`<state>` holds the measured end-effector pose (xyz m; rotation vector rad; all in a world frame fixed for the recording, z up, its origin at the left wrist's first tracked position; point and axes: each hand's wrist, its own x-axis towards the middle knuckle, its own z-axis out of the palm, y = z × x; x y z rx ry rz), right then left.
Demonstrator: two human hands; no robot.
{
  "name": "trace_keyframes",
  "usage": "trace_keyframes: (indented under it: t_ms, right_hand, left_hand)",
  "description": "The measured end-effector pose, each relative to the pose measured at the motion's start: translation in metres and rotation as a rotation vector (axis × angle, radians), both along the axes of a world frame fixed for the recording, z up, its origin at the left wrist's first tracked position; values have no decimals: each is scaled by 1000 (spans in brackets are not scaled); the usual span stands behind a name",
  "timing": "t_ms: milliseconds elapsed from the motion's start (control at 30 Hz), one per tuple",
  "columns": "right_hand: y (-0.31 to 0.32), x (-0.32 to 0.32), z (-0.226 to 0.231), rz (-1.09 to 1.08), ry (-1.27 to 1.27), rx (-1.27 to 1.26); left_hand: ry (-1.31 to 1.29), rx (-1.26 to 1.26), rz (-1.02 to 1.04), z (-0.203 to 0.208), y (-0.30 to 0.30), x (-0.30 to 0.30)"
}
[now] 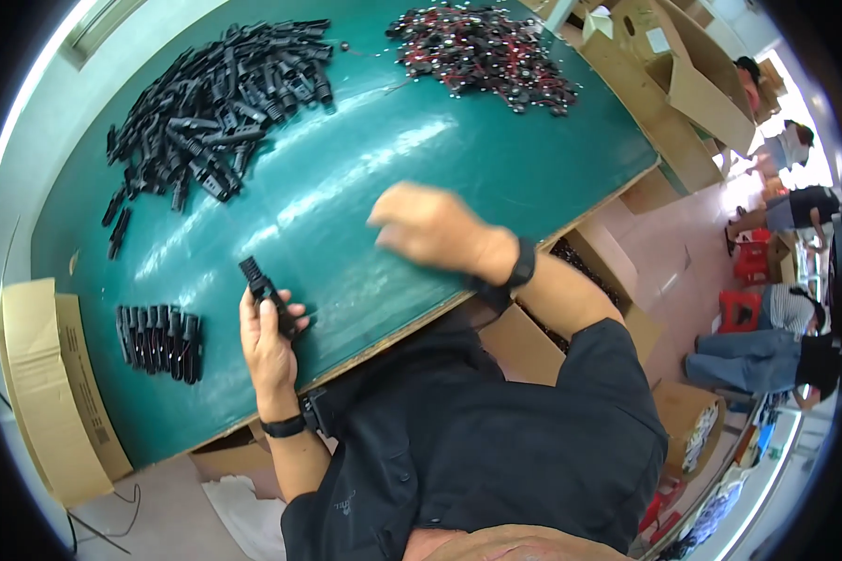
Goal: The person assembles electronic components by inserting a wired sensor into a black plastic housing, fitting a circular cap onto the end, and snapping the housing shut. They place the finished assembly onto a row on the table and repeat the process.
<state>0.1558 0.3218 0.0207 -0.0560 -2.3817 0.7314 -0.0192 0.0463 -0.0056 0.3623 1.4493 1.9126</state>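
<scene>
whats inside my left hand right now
The left hand holds a slim black part. Its ribbed end sticks out past the grip, over the green table. The section covered by the thumb and palm cannot be seen.

A green table (552,159) carries black parts (239,84), heaped and lined up, and reddish pieces (482,51).

Red stools (739,307) on pale floor (680,266)

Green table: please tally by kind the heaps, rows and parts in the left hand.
Heap of long black plastic parts: 1
Heap of small red-black parts: 1
Row of black parts: 1
Black ribbed part in left hand: 1
Total: 4
</scene>
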Motion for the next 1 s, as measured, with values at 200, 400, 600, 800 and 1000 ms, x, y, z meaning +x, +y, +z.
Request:
trace_keyframes:
  t_ms: [200, 400, 600, 800, 1000]
  right_hand:
    - [206, 90, -27, -1003, -235, 26]
    - [224, 79, -17, -1175, -533, -44]
    - [230, 80, -19, -1156, -557, -18]
    - [223, 113, -14, -1098, -341, -428]
    - [208, 131, -20, -1018, -336, -214]
  left_hand:
    - [107, 66, 4, -7, -7, 3]
    - [166, 16, 47, -11, -6, 4]
    - [201, -2, 68, -13, -6, 5]
    - [188, 10, 76, -14, -10, 4]
    - [242, -28, 55, -11, -8, 6]
